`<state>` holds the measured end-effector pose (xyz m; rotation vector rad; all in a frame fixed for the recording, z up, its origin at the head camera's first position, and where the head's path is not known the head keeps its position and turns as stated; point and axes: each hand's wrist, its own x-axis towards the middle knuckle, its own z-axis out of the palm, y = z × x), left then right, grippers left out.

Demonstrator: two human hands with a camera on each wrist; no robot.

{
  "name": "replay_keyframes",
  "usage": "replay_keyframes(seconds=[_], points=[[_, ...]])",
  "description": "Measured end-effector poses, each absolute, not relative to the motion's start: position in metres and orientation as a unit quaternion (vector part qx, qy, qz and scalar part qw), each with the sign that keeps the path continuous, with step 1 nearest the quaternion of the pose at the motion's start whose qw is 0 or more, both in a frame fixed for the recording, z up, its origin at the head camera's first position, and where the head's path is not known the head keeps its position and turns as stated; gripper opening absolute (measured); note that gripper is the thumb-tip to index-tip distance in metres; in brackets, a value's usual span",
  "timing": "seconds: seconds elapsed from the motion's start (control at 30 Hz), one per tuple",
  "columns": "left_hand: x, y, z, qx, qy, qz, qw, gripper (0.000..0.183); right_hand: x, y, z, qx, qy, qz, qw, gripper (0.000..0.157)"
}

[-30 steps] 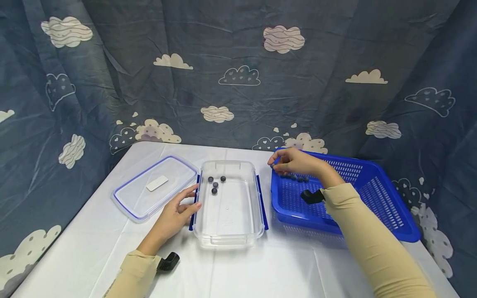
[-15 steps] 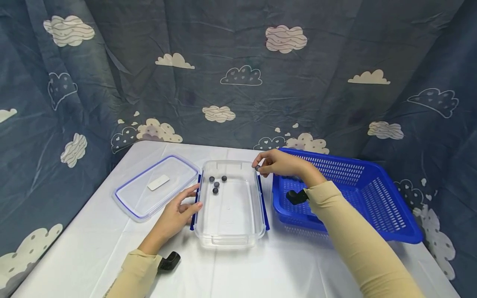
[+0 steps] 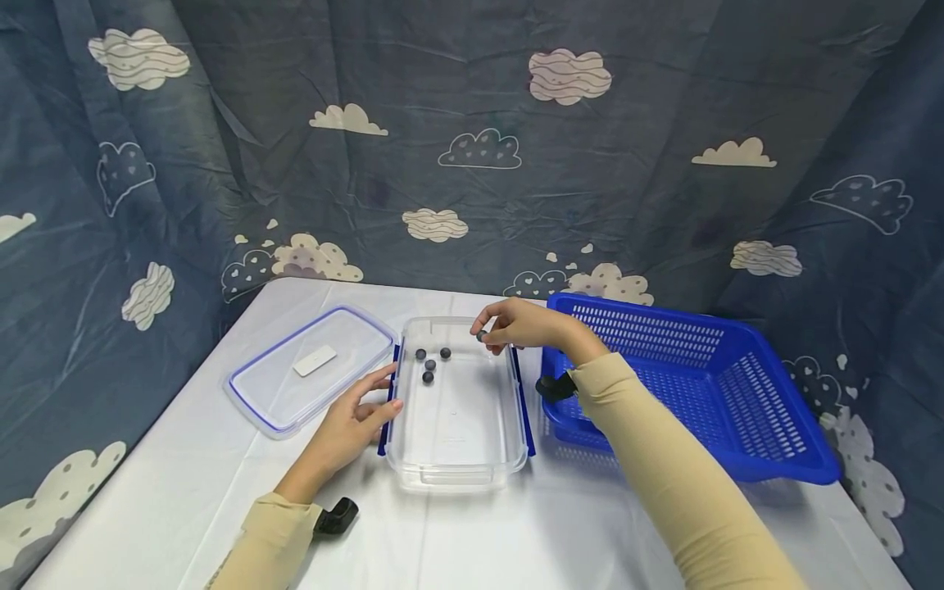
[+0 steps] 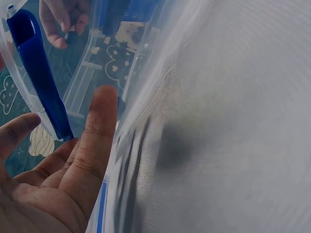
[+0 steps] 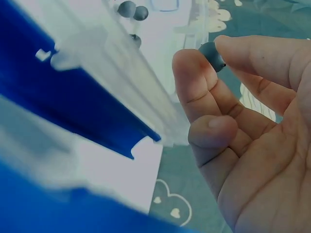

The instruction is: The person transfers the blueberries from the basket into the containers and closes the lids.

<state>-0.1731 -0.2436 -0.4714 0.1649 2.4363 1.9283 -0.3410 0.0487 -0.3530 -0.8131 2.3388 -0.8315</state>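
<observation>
Now a berry [image 5: 212, 57], pinched by the right hand [image 3: 522, 323], has been carried from the basket [image 3: 682, 395] over the box [image 3: 459, 422] beneath, still touched by the loosely spread left hand [image 3: 347, 426].

The clear rectangular box [image 3: 457, 430] at the frame's centre is smooth, glossy plastic; the blue rectangular basket [image 3: 767, 406] at right, shiny perforated plastic. The small round dark-blue berries [image 3: 446, 353] are matt. Creased white cloth [image 3: 472, 541] spreads below; the cloud-printed dark-blue backdrop [image 3: 398, 49] above is wrinkled fabric, perhaps faintly sheened.
</observation>
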Motion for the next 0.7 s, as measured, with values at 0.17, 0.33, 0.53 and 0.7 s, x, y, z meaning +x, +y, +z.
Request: replay_keyframes(seconds=[0.17,0.33,0.53,0.7], points=[[-0.173,-0.244,-0.472,0.050,0.784,0.619,0.015,0.064,-0.342,0.038,-0.356,-0.306,0.864,-0.297,0.268,0.025],[-0.173,-0.243,-0.470,0.046,0.788,0.614,0.015,0.064,-0.343,0.031,-0.356,-0.301,0.864,-0.288,0.282,0.028],[-0.172,-0.243,-0.470,0.047,0.790,0.612,0.016,0.064,-0.344,0.019,-0.358,-0.293,0.865,-0.272,0.304,0.033],[-0.173,-0.244,-0.471,0.051,0.790,0.611,0.015,0.064,-0.344,0.010,-0.359,-0.278,0.870,-0.255,0.318,0.042]])
